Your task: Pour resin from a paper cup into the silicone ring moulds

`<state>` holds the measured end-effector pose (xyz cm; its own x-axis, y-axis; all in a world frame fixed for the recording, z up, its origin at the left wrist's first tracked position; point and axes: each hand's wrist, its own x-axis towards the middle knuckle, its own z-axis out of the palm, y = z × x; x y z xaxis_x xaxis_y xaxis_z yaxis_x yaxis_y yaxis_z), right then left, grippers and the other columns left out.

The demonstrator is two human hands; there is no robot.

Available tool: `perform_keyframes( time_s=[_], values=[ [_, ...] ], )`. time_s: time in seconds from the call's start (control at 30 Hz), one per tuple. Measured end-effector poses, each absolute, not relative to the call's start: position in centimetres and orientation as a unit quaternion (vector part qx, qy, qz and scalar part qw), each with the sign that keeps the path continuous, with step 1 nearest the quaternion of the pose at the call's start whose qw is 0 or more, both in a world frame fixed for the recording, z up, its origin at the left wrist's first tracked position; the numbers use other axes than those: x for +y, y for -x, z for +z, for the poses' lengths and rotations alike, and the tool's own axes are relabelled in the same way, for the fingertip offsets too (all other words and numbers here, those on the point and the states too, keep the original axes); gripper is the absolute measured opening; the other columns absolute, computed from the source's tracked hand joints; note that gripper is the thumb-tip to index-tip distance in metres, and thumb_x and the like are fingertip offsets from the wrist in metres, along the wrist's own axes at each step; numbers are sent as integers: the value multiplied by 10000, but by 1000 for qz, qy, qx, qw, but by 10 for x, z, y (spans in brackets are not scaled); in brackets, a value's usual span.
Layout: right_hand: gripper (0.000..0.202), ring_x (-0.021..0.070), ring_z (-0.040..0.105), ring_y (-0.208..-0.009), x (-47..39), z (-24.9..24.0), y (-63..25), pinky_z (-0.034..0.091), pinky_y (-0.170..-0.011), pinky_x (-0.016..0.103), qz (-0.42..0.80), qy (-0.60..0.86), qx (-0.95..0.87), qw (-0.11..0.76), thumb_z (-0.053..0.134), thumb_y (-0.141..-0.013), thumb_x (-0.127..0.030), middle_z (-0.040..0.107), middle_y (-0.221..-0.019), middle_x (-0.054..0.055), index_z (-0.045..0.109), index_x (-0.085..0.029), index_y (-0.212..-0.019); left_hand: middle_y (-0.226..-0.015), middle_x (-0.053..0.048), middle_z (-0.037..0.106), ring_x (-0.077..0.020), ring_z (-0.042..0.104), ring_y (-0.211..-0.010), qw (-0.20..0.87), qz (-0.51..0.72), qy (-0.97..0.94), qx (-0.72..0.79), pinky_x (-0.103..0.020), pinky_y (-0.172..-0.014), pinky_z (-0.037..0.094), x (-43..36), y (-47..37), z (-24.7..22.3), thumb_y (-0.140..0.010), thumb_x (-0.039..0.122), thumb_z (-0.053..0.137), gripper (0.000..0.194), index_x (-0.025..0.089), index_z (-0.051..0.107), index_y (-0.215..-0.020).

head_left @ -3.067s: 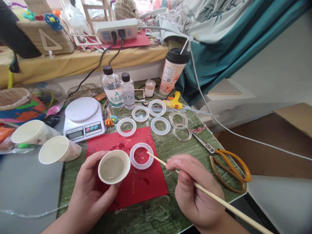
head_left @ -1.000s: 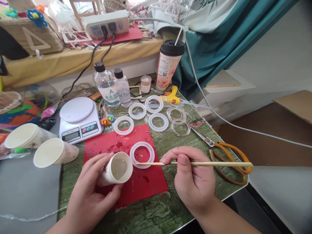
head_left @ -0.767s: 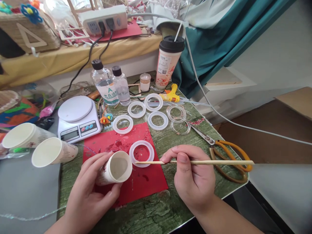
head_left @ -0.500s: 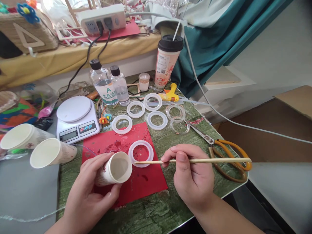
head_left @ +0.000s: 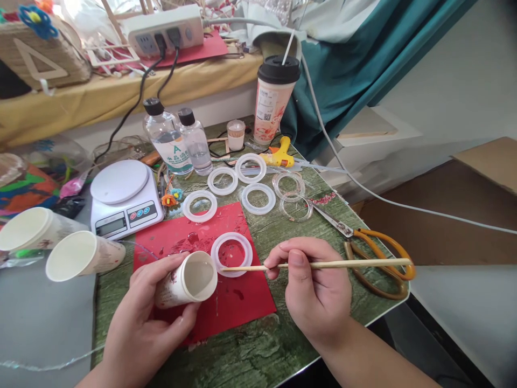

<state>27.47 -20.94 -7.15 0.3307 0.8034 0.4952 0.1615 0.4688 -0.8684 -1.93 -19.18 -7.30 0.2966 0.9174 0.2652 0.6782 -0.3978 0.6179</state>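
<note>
Tipping toward a ring mould (head_left: 231,254) on red paper (head_left: 242,302), a paper cup (head_left: 186,280) is gripped by the left hand (head_left: 141,318). A thin wooden stick (head_left: 323,264), pinched in the closed right hand (head_left: 313,293), is laid across the mould. Little liquid seems left in the cup. Red flecks are seen inside this mould; the other rings (head_left: 258,198) on the counter (head_left: 258,350) look unfilled.

The left hand (head_left: 141,318) tilts a paper cup (head_left: 186,280) beside a ring mould (head_left: 231,254); the right hand (head_left: 315,293) pinches a wooden stick (head_left: 347,263).
</note>
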Motion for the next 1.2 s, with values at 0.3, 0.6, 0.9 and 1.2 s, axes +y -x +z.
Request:
perform_keyframes(
  time_s=[0.3,0.6,0.9,1.2],
  values=[
    [141,108,761,-631,-209,-70,-274,692,-608,198,240,455,-527,676,636,-1265,-270,834,-892,-18,774,-264,-1236,-1406,-80,885,-336,894,-1185,182,297,-785,512,-507,-1036,711,-192,21,-75,-1079,424,820,495,351,709,-1556],
    [149,85,752,-657,-209,-70,-274,687,-658,163,248,457,-525,674,633,-1279,-299,831,-894,-30,772,-272,-1233,-1402,-64,889,-310,890,-1178,175,295,-788,511,-457,-1033,712,-191,21,-75,-1095,448,816,475,358,720,-1551],
    [146,86,757,-650,-210,-71,-275,686,-654,164,244,463,-527,670,633,-1277,-301,842,-900,-27,770,-274,-1236,-1400,-67,884,-307,884,-1170,166,294,-790,512,-454,-1025,708,-189,22,-76,-1104,483,816,481,360,721,-1558],
    [148,84,760,-650,-210,-72,-275,686,-662,159,242,464,-529,668,625,-1282,-309,843,-901,-27,766,-277,-1253,-1410,-86,890,-330,885,-1189,192,302,-771,527,-513,-1069,710,-191,23,-79,-1083,496,833,479,352,745,-1531]
  ],
)
